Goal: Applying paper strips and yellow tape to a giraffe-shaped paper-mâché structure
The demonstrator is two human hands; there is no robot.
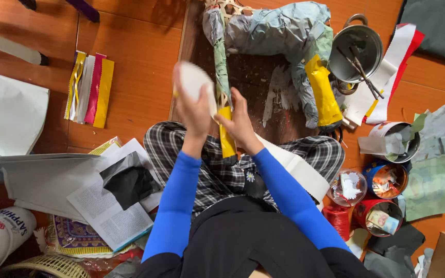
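The floor [135, 67] is smooth, slightly glossy wood. The animal figure [279, 31] wears crinkled matt paper over woven cane, and the pot [356, 51] is dull metal.

We see bright, even daylight, soft and diffuse, with no hard shadows on the orange floor [135, 62]. Mild sheen on the metal pot [355, 51], brightest along its rim. The white paper piece [194, 80] in the left hand [194, 110] is nearly blown out and slightly motion-blurred. The rest is sharp. Wide-angle lens bends lines at the edges; the corners look stretched.
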